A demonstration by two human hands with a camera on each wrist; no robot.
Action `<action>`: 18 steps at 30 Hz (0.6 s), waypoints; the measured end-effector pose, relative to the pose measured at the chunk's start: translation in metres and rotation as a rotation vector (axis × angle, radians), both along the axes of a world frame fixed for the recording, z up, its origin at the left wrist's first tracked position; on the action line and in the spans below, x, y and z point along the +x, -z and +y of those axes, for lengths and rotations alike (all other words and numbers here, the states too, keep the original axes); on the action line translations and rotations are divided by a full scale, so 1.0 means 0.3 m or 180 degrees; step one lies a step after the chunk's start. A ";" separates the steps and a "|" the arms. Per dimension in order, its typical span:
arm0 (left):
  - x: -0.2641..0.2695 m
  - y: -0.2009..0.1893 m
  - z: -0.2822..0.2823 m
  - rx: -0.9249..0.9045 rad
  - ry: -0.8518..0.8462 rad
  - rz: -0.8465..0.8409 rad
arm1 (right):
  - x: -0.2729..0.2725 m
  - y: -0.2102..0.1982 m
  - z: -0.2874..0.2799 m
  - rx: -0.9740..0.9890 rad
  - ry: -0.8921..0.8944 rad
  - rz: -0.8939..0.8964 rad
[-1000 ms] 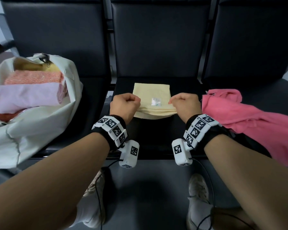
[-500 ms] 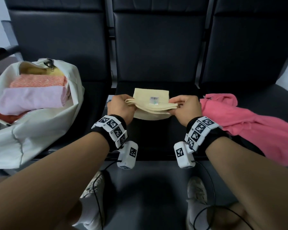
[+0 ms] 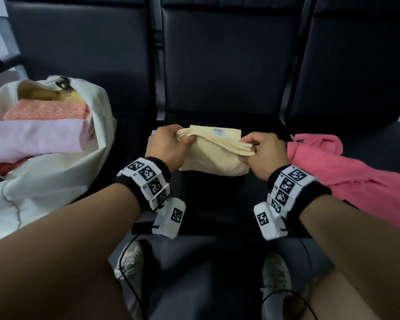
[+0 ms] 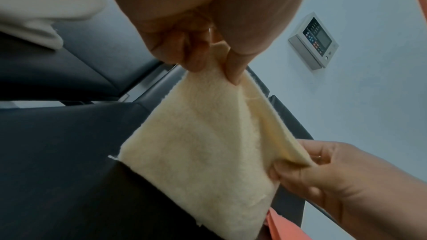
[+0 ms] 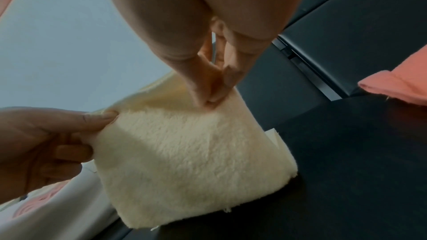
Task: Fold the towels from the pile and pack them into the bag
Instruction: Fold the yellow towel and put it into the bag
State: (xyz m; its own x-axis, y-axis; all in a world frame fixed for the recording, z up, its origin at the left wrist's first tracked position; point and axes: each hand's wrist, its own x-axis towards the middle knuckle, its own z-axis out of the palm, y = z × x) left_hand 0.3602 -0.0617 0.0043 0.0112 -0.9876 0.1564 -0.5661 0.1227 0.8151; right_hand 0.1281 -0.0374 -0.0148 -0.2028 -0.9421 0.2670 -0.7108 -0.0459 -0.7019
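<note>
A pale yellow towel (image 3: pixel 214 155), folded into several layers, lies on the middle black seat with its near edge lifted. My left hand (image 3: pixel 165 147) pinches the left corner (image 4: pixel 219 68) of that lifted edge. My right hand (image 3: pixel 263 151) pinches the right corner (image 5: pixel 208 98). The lifted half hangs down between the two hands toward the seat. A white label sits on the towel's top layer. A white cloth bag (image 3: pixel 56 179) stands open on the left seat, holding folded pink, orange and yellow towels. A crumpled pink towel (image 3: pixel 346 172) lies on the right seat.
Three black padded seats (image 3: pixel 217 204) with tall backrests form a row. My shoes (image 3: pixel 129 262) and cables are on the dark floor below the seat edge. A control panel (image 4: pixel 314 41) is mounted on the grey wall.
Both hands raised the near edge of the yellow towel off the seat and carried it up and away from me, over the rest of the towel.
</note>
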 end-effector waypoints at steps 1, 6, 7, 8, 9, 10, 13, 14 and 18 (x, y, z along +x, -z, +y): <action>0.002 0.006 -0.014 -0.0004 -0.0002 -0.0029 | -0.002 0.003 -0.014 -0.0037 -0.0005 -0.0007; -0.014 0.037 -0.106 -0.0001 0.0046 0.0111 | -0.027 0.019 -0.116 -0.0041 0.0034 -0.0221; -0.017 0.043 -0.129 0.0017 0.0059 0.0178 | -0.033 0.021 -0.138 0.0002 0.0039 -0.0313; -0.020 0.052 -0.153 0.0051 0.0076 0.0268 | -0.039 0.023 -0.160 0.0055 0.0024 -0.0446; -0.020 0.061 -0.177 0.0097 0.0090 0.0373 | -0.045 0.026 -0.179 0.0117 -0.0012 -0.0599; -0.020 0.071 -0.199 0.0157 0.0100 0.0485 | -0.051 0.032 -0.197 0.0191 -0.0055 -0.0742; -0.023 0.100 -0.258 0.0359 0.0085 0.0670 | -0.064 0.058 -0.239 0.0451 -0.0145 -0.0882; -0.025 0.109 -0.276 0.0394 0.0077 0.0680 | -0.069 0.070 -0.251 0.0508 -0.0159 -0.0888; -0.036 0.143 -0.331 0.0478 0.0052 0.0637 | -0.091 0.113 -0.284 0.0674 -0.0183 -0.0896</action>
